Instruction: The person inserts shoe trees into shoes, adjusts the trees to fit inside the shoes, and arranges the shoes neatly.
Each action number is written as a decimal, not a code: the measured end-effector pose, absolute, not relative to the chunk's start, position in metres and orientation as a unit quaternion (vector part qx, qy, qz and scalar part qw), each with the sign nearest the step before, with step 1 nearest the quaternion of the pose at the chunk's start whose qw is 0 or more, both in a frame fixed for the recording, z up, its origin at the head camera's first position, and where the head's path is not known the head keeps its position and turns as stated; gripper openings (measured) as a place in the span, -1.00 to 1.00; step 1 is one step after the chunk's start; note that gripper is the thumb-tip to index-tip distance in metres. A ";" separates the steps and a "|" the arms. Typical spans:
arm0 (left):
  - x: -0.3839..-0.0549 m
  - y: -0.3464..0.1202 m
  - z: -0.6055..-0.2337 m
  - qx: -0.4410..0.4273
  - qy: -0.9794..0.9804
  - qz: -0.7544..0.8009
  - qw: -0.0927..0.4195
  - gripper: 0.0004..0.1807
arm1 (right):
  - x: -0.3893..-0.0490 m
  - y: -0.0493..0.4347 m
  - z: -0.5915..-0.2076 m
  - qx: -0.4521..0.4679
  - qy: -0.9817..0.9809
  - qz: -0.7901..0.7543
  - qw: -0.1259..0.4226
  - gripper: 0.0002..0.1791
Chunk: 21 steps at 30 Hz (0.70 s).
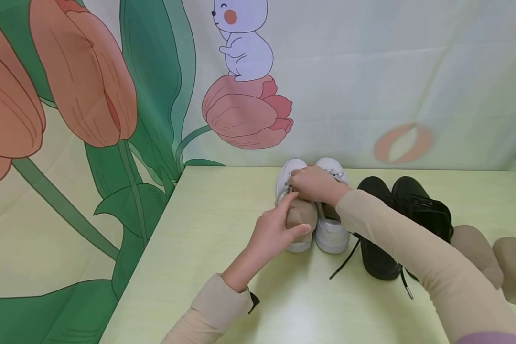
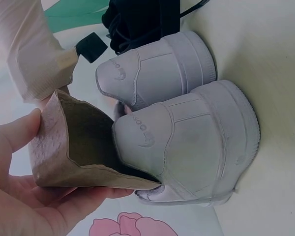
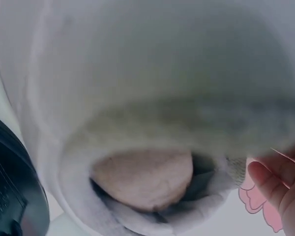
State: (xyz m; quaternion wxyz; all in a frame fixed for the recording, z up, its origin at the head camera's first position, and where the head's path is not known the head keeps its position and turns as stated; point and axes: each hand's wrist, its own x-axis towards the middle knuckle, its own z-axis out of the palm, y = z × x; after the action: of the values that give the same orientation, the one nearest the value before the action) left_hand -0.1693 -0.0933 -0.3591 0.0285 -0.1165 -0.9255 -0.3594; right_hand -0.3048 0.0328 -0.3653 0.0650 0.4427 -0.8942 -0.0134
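Observation:
Two white sneakers stand side by side on the table, toes away from me. A brown moulded paper shoe insert sits tilted in the opening of the left sneaker, its hollow rear end sticking out above the heel. My left hand grips that insert, thumb on one side and fingers on the other. Over the front of the same sneaker, my right hand has curled fingers at the tongue and laces; the fingertips are partly hidden. The right sneaker stands close beside, with a brown insert visible inside an opening in the right wrist view.
A pair of black lace-up shoes stands to the right under my right forearm, with laces trailing on the table. Two more brown paper inserts lie at the far right. Behind the table hangs a printed cloth with tulips and a white animal.

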 end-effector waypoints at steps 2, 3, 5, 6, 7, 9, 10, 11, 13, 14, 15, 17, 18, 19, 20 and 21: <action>-0.169 -0.093 -0.358 -0.116 -0.926 -0.357 0.032 -0.27 | -0.306 0.034 -0.367 0.436 -0.897 0.003 0.067 -0.90; -0.170 -0.092 -0.358 -0.117 -0.927 -0.356 0.034 -0.27 | -0.307 0.034 -0.369 0.431 -0.900 0.012 0.068 -0.89; -0.171 -0.091 -0.358 -0.115 -0.927 -0.354 0.037 -0.27 | -0.308 0.035 -0.370 0.421 -0.904 0.035 0.063 -0.87; -0.171 -0.091 -0.357 -0.114 -0.927 -0.355 0.039 -0.27 | -0.309 0.036 -0.372 0.415 -0.906 0.045 0.063 -0.85; -0.172 -0.090 -0.357 -0.111 -0.927 -0.356 0.040 -0.27 | -0.310 0.037 -0.372 0.409 -0.909 0.055 0.061 -0.84; -0.174 -0.088 -0.357 -0.104 -0.927 -0.358 0.042 -0.26 | -0.311 0.038 -0.374 0.400 -0.912 0.073 0.060 -0.82; -0.174 -0.087 -0.357 -0.099 -0.927 -0.359 0.042 -0.26 | -0.311 0.039 -0.374 0.397 -0.912 0.080 0.060 -0.82; -0.175 -0.087 -0.357 -0.094 -0.927 -0.359 0.043 -0.26 | -0.311 0.039 -0.374 0.395 -0.913 0.087 0.061 -0.82; -0.176 -0.085 -0.357 -0.086 -0.928 -0.359 0.045 -0.25 | -0.311 0.040 -0.374 0.394 -0.912 0.096 0.060 -0.82; -0.177 -0.085 -0.357 -0.084 -0.929 -0.357 0.046 -0.25 | -0.311 0.040 -0.373 0.395 -0.912 0.099 0.058 -0.82; -0.177 -0.085 -0.357 -0.084 -0.930 -0.354 0.048 -0.25 | -0.311 0.040 -0.372 0.395 -0.911 0.101 0.056 -0.82; -0.176 -0.085 -0.358 -0.085 -0.931 -0.350 0.050 -0.24 | -0.312 0.039 -0.370 0.394 -0.912 0.104 0.040 -0.79; -0.176 -0.086 -0.358 -0.087 -0.932 -0.348 0.051 -0.24 | -0.312 0.038 -0.369 0.393 -0.913 0.104 0.031 -0.77; -0.176 -0.086 -0.358 -0.088 -0.933 -0.345 0.052 -0.23 | -0.313 0.037 -0.367 0.392 -0.914 0.103 0.022 -0.75; -0.176 -0.086 -0.358 -0.089 -0.933 -0.343 0.052 -0.23 | -0.313 0.036 -0.366 0.390 -0.915 0.102 0.012 -0.74; -0.175 -0.087 -0.358 -0.091 -0.934 -0.341 0.053 -0.23 | -0.314 0.035 -0.365 0.389 -0.916 0.100 0.003 -0.73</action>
State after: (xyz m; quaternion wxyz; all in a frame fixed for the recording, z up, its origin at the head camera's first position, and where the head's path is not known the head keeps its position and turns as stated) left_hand -0.1754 -0.0866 -0.3582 0.0525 -0.0909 -0.9342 -0.3411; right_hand -0.3140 0.0348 -0.3649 0.0034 0.3894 -0.9156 0.1000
